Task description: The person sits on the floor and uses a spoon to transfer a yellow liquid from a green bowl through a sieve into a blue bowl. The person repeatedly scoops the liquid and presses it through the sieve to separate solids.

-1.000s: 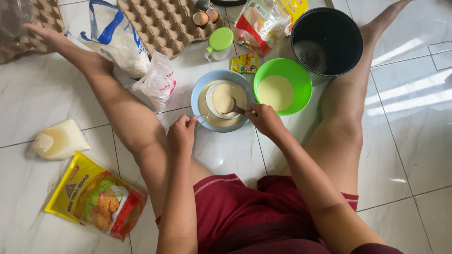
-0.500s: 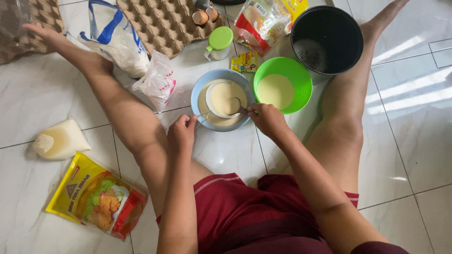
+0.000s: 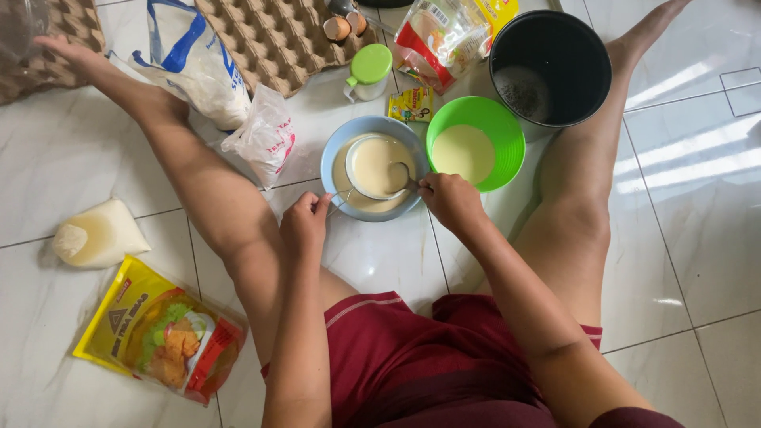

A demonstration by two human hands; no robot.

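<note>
A blue bowl (image 3: 331, 162) of pale batter stands on the tiled floor between my legs. A small metal strainer (image 3: 372, 162) full of batter rests in it. My left hand (image 3: 304, 226) grips the strainer's wire handle at the bowl's near-left rim. My right hand (image 3: 449, 200) holds a metal spoon (image 3: 402, 179) whose bowl dips into the strainer's right side. Just right of the blue bowl, touching it, a green bowl (image 3: 507, 127) holds more pale batter.
A black pot (image 3: 587, 71) stands behind the green bowl. Egg trays (image 3: 277, 40), a white flour bag (image 3: 206, 71), a small plastic bag (image 3: 265, 135), a green-lidded jar (image 3: 369, 71) and packets (image 3: 440, 36) lie beyond. An oil pouch (image 3: 99, 234) and yellow packet (image 3: 158, 333) lie at left.
The spoon has shifted a little inside the strainer, and the batter surface looks smoother. Both hands stay nearly where they were.
</note>
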